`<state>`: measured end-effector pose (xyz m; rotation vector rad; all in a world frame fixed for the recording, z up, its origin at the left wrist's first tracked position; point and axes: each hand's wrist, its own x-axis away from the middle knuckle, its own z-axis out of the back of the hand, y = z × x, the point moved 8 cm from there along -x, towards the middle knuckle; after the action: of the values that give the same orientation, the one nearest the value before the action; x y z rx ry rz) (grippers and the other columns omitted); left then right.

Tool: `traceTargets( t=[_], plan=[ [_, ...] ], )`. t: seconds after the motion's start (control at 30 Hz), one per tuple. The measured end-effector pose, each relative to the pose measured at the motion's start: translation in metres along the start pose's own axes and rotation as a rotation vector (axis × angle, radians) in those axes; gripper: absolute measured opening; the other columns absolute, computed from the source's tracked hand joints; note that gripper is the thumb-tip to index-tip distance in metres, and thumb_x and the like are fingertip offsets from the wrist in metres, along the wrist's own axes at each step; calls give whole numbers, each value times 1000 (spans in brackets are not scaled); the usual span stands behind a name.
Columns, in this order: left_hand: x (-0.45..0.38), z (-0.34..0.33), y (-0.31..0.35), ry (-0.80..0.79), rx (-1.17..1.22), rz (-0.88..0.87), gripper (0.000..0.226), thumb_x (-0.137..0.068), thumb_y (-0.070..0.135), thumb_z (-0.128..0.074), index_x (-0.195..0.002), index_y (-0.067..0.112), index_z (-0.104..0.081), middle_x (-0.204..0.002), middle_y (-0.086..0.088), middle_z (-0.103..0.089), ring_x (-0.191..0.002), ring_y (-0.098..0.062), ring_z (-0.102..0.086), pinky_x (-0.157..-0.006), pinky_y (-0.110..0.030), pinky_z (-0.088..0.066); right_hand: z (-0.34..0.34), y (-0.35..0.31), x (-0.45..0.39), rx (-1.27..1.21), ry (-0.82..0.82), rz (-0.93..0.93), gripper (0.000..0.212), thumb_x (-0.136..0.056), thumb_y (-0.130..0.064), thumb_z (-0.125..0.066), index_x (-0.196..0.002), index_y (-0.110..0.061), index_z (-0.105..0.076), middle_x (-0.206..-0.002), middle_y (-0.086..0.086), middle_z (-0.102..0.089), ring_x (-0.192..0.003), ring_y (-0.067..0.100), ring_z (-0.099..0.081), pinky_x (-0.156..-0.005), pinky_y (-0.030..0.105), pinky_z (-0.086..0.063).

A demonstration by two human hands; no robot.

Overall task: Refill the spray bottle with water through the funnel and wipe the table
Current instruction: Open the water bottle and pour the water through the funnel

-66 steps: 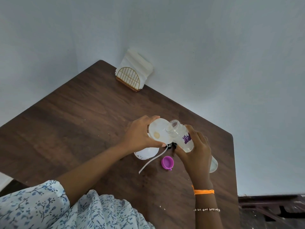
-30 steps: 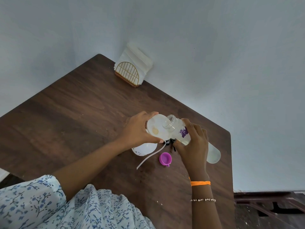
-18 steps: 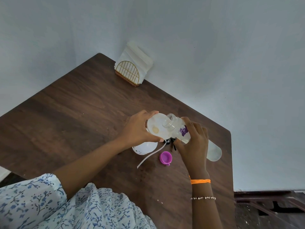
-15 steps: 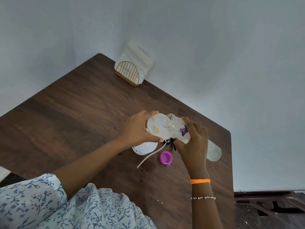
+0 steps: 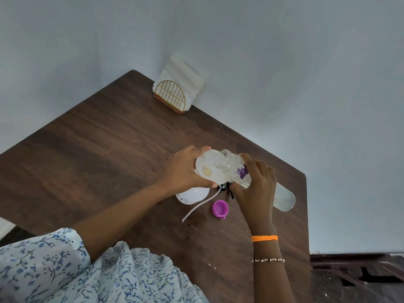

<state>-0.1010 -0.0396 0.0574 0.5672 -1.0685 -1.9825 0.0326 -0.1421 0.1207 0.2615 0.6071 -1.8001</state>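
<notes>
1. The left hand (image 5: 185, 171) gripped a white funnel (image 5: 208, 169), apparently steadying it over the spray bottle, which stayed hidden beneath both hands.
2. The right hand (image 5: 255, 189) clasped one clear water bottle (image 5: 236, 169), tilted mouth-down into the funnel to pour.
3. Below the hands lay one purple cap (image 5: 219, 208) and one dip tube (image 5: 202, 204), seemingly set aside for refilling.
4. Far beyond the hands stood one napkin holder (image 5: 172, 99) on the table (image 5: 87, 154).

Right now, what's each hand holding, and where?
Left hand grips the funnel by its rim. Right hand grips the tilted water bottle around its middle.
</notes>
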Motion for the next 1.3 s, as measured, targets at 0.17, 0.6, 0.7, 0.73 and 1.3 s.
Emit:
traceTargets(
  t=[0.17,0.6,0.7,0.73,1.3],
  plan=[
    [1,0,0,-1,6,-9,90,-59,49,-81,-137,31,-39,-123,2,-54,-110,-13,-51,-85,-25,-47,0,-1,1,6,6,0,68,-55,-7,-85,-118,-13,-59,-109,10,-64,-98,30,-53,-82,48,-48],
    [1,1,2,1,-16,2,90,-59,49,-81,-137,30,-39,-127,0,-53,-113,-14,-51,-91,-32,-48,1,-4,0,-1,19,-5,66,-55,-6,-86,-116,-11,-61,-110,12,-65,-99,34,-54,-85,51,-47],
    [1,1,1,-2,-6,7,90,-60,49,-81,-137,30,-39,-128,1,-53,-114,-15,-51,-92,-32,-48,1,-3,0,4,22,-5,67,-54,-6,-86,-116,-11,-61,-109,13,-65,-99,34,-55,-85,51,-46],
    [1,0,1,-2,-7,6,90,-60,49,-81,-137,30,-39,-128,1,-53,-113,-14,-51,-91,-30,-47,1,-3,0,8,22,-5,67,-54,-7,-87,-116,-11,-61,-109,13,-65,-99,34,-55,-85,50,-46],
    [2,2,2,-2,26,9,91,-60,46,-82,-138,28,-39,-128,0,-53,-112,-13,-51,-87,-25,-45,1,-3,-1,11,24,-10,68,-54,-6,-86,-117,-13,-60,-109,11,-64,-100,33,-53,-86,50,-44]
  ],
)
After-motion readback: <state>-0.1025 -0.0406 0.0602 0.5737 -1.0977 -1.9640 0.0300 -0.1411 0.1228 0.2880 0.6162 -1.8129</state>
